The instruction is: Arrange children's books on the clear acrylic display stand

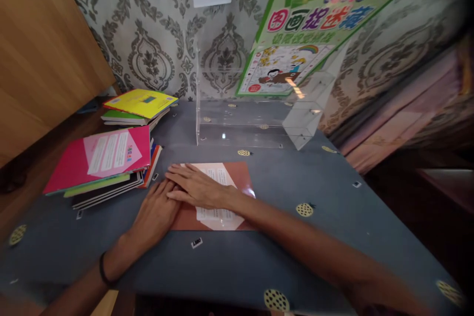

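Note:
A thin brown book (pixel 242 177) with a pale printed panel lies flat on the table, partly covered by my hands. My right hand (pixel 200 188) rests palm down across its left half, fingers stretched out to the left. Against the book's left edge lies my left hand (pixel 157 210), also flat, its fingertips meeting those of the right hand. A black band circles my left wrist. Neither hand grips anything.
To the left stand two piles of books, a pink one (pixel 107 158) topping the nearer, a yellow one (pixel 142 102) the farther. A clear acrylic rack (pixel 240 123) stands behind, with a green picture book (pixel 296 34) leaning in it. A wooden cabinet (pixel 48 54) borders the left.

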The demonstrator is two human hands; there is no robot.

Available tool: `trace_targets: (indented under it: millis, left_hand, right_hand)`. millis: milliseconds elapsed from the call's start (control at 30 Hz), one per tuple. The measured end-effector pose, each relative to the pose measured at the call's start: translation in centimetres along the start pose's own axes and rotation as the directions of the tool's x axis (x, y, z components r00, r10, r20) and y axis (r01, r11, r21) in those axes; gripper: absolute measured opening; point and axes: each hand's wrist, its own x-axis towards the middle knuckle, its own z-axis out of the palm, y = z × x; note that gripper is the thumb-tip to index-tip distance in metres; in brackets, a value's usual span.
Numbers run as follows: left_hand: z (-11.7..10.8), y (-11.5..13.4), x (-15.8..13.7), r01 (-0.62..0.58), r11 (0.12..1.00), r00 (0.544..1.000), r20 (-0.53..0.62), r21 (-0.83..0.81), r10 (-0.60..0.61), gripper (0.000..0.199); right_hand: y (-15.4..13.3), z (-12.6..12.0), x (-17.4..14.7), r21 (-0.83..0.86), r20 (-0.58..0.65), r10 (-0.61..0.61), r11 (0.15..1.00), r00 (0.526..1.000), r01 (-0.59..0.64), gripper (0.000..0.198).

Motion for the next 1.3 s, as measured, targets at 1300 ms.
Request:
trace_targets:
  millis: [1300]
  left_hand:
    - [0.2,-0.3,0.0,0.050,0.988,0.999,-0.008,-0.149,-0.052,0.051]
  right_hand:
    - [4.2,-2.4,-11.9,-0.105,-0.161,0.385,0.909,0.909,-0.403,0.073]
